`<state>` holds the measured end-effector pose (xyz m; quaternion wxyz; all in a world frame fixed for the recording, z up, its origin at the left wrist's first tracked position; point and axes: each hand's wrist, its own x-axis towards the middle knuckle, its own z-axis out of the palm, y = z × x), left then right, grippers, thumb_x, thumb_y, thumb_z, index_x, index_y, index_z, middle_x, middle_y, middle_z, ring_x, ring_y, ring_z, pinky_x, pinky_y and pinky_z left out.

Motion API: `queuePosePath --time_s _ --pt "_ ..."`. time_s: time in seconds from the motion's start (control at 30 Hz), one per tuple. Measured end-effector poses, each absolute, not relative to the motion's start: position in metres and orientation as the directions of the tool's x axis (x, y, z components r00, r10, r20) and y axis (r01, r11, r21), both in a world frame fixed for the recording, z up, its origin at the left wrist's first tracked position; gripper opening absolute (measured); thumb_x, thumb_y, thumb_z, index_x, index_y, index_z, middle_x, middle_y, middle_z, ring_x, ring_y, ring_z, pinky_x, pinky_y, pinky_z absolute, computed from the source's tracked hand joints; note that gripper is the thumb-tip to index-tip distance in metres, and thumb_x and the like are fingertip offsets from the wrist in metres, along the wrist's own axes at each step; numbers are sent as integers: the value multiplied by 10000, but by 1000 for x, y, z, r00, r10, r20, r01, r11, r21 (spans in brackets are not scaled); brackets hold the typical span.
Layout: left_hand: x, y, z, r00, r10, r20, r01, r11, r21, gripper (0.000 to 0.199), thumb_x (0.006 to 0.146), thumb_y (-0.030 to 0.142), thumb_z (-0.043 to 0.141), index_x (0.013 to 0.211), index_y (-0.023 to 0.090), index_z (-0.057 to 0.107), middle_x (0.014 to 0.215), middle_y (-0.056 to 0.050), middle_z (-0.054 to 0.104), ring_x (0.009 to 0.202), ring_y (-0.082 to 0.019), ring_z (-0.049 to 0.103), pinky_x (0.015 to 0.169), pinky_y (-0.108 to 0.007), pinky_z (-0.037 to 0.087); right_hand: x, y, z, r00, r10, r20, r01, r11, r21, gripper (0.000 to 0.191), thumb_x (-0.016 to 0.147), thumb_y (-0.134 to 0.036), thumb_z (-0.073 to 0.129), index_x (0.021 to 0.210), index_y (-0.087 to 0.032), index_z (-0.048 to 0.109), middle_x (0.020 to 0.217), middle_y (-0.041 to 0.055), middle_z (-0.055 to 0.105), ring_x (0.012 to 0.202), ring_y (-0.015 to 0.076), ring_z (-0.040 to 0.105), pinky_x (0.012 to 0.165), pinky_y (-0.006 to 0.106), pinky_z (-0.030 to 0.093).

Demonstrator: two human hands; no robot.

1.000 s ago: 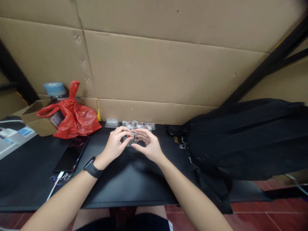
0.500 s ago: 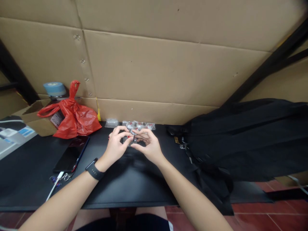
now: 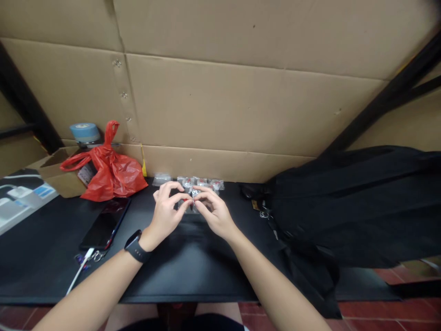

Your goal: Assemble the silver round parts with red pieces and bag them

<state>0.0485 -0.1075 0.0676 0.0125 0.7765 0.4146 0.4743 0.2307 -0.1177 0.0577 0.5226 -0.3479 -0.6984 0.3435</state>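
Thumb and forefinger of my left hand [image 3: 167, 209] are pinched at a small thin item, too small to name, above the black table. My right hand [image 3: 215, 211] meets it from the other side, its fingertips closed on the same spot. Just behind the fingers lie several small clear packets [image 3: 216, 184] with round silvery and red contents, partly covered by my hands. To their left rests another clear packet [image 3: 161, 178], against the cardboard. A dark watch [image 3: 137, 246] is on my left wrist.
On the black table [image 3: 193, 266], a phone [image 3: 105, 224] with a white cable lies left, near a red plastic bag [image 3: 113, 177], a cardboard box [image 3: 64, 177] and a white power strip [image 3: 25, 207]. A black bag [image 3: 354, 207] covers the right side. Cardboard [image 3: 213, 105] stands behind.
My fingertips have drawn closer together around the small item, which now shows less. The view has shifted slightly, so the surroundings appear a little lower and further right.
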Motion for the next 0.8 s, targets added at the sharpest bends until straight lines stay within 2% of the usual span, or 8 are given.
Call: queuePosePath --time_s 0.13,0.27,0.33,0.47,0.57,0.63,0.7,0.8 --pt "49 -107 65 219 680 700 635 -644 427 172 940 350 596 872 242 712 1070 -68 617 1119 -254 544 966 -412 369 231 -119 65 -242 825 510 229 560 -797 206 965 -396 543 898 -227 639 1289 112 569 1167 233 591 850 339 544" --pt "47 -107 67 296 694 657 530 -691 491 262 1002 364 434 1136 234 618 1192 -91 611 1185 -245 534 995 -401 366 233 -120 70 -253 789 560 298 614 -730 195 963 -359 537 840 -221 600 1242 109 573 1203 244 560 1024 419 457" --pt "46 -107 70 392 681 618 507 -721 473 308 965 392 493 1221 237 569 1272 -101 588 1241 -264 506 1002 -410 354 235 -120 71 -262 778 572 320 629 -709 189 958 -348 541 827 -223 595 1252 107 563 1178 242 568 1057 441 427" --pt "44 -106 73 476 697 536 584 -707 399 340 840 348 636 1164 253 599 1313 -96 581 1254 -296 494 999 -433 329 239 -120 74 -247 777 580 332 630 -702 169 946 -346 558 835 -229 608 1268 98 554 1191 244 551 1071 441 416" --pt "39 -99 73 534 695 482 594 -714 370 324 865 369 614 1176 276 608 1353 -74 568 1276 -291 475 1023 -440 318 244 -115 74 -215 770 601 372 633 -679 152 935 -333 566 838 -229 619 1252 94 561 1174 239 554 1061 430 420" --pt "30 -89 72 509 723 466 619 -684 385 343 932 404 534 1253 289 573 1370 -66 563 1283 -282 469 1033 -446 320 249 -110 72 -192 768 610 428 625 -652 141 925 -313 566 830 -226 623 1228 95 573 1165 245 557 1055 435 418" --pt "18 -75 68 398 789 468 687 -594 417 339 988 377 424 1288 283 550 1337 -68 589 1246 -274 497 1011 -447 345 258 -102 67 -161 778 608 519 590 -618 132 912 -289 566 816 -219 624 1206 102 585 1157 260 554 1047 452 415" --pt "-4 -52 59 252 848 467 819 -444 364 300 963 272 427 1189 244 622 1257 -89 636 1158 -291 544 949 -439 381 272 -90 56 -130 818 560 701 475 -532 132 893 -261 563 794 -210 633 1206 114 589 1150 285 530 1035 475 415"
